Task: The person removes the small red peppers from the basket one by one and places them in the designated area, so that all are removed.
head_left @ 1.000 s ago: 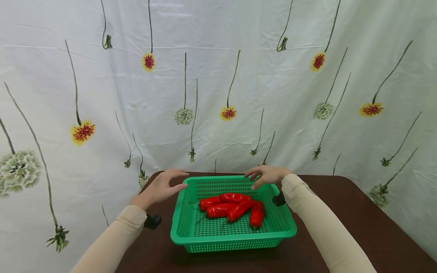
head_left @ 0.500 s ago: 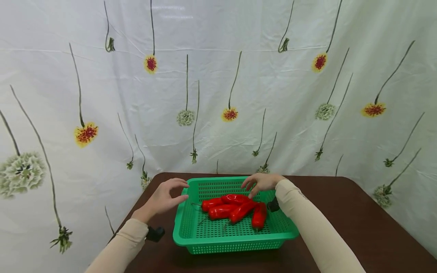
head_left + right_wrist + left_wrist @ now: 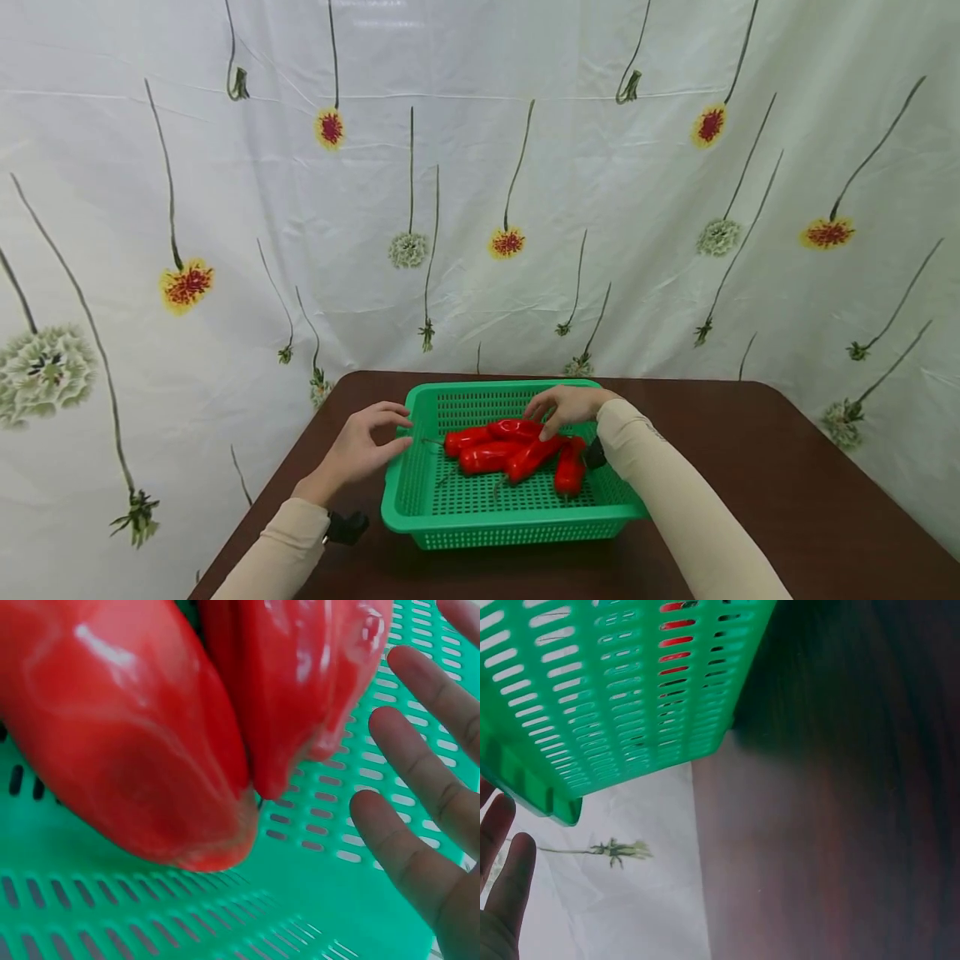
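Several glossy red peppers (image 3: 491, 457) with thin stems lie bunched together in a green slotted plastic basket (image 3: 517, 521). Inside the basket, my right hand (image 3: 568, 407) hovers over the back right of the bunch, fingers loosely bent and thumb close to a pepper. The right wrist view shows its fingers (image 3: 409, 757) spread apart beside the pepper ends (image 3: 127, 735), with nothing held. At the left rim, my left hand (image 3: 358, 450) is relaxed, fingertips right by the basket's edge and holding nothing. Only part of that hand (image 3: 510, 889) shows in the left wrist view.
The basket stands on a dark brown table (image 3: 720, 467) with rounded far corners. Behind it hangs a white curtain (image 3: 480, 183) printed with flowers. A black wrist strap device (image 3: 347, 527) sits at the left cuff.
My right hand has come down and slightly left, from over the back right rim to right above the peppers. The left hand stays by the left rim, hardly moved.
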{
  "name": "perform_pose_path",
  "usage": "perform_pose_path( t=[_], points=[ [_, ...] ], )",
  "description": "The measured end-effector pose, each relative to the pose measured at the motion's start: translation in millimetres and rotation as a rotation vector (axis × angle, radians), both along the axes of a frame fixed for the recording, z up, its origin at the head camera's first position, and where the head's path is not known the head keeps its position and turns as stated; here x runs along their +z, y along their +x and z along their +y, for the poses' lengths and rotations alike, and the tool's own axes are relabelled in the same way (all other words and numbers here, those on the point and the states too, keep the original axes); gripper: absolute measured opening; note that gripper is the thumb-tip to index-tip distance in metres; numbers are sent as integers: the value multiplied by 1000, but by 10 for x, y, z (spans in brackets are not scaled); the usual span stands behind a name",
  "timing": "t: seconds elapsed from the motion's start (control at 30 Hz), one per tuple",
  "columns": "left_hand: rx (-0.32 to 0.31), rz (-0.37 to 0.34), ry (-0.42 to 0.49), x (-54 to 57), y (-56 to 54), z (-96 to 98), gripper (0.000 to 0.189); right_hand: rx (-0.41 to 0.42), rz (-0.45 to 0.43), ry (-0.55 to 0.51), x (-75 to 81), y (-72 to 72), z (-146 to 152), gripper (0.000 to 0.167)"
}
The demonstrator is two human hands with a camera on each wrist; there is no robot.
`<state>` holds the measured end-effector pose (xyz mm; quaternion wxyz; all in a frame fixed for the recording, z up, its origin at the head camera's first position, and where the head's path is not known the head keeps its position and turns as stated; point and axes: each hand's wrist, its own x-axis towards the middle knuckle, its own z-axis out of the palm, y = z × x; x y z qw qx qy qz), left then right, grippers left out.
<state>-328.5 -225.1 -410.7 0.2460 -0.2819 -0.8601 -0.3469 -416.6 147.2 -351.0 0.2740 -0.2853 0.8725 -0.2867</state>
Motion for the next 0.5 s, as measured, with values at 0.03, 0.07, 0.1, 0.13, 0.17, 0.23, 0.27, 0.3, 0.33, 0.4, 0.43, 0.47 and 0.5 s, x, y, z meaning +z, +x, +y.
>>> perform_pose_path(
  t=[0.03, 0.07, 0.1, 0.13, 0.17, 0.23, 0.27, 0.3, 0.33, 0.4, 0.43, 0.47, 0.5],
  points=[
    [1, 6, 6, -16, 0, 2, 17, 4, 6, 6, -10, 0, -4, 49],
    [0, 12, 15, -29, 2, 4, 17, 14, 15, 13, -21, -2, -8, 49],
    [-1, 16, 23, -39, 6, 7, 16, 20, 21, 17, -33, -4, -11, 48],
    [-3, 16, 34, -48, 11, 9, 15, 24, 26, 18, -44, -6, -14, 48],
    [-8, 16, 46, -56, 15, 11, 15, 27, 32, 19, -52, -6, -18, 47],
    [-16, 16, 72, -76, 22, 17, 14, 29, 38, 12, -69, -5, -22, 46],
    [-22, 21, 84, -89, 25, 20, 13, 28, 39, 6, -81, -5, -23, 46],
    [-28, 24, 97, -104, 28, 23, 12, 24, 38, 0, -94, -4, -25, 45],
    [-35, 26, 112, -122, 31, 25, 12, 18, 35, -9, -108, -3, -25, 44],
    [-45, 33, 139, -162, 38, 30, 12, 10, 34, -21, -137, -1, -26, 42],
    [-49, 37, 151, -182, 41, 32, 13, 6, 35, -24, -149, -1, -26, 41],
    [-51, 42, 162, -199, 45, 35, 13, 3, 36, -25, -162, -2, -26, 41],
    [-52, 43, 173, -213, 49, 38, 13, 5, 41, -26, -169, -4, -27, 40]
  ],
)
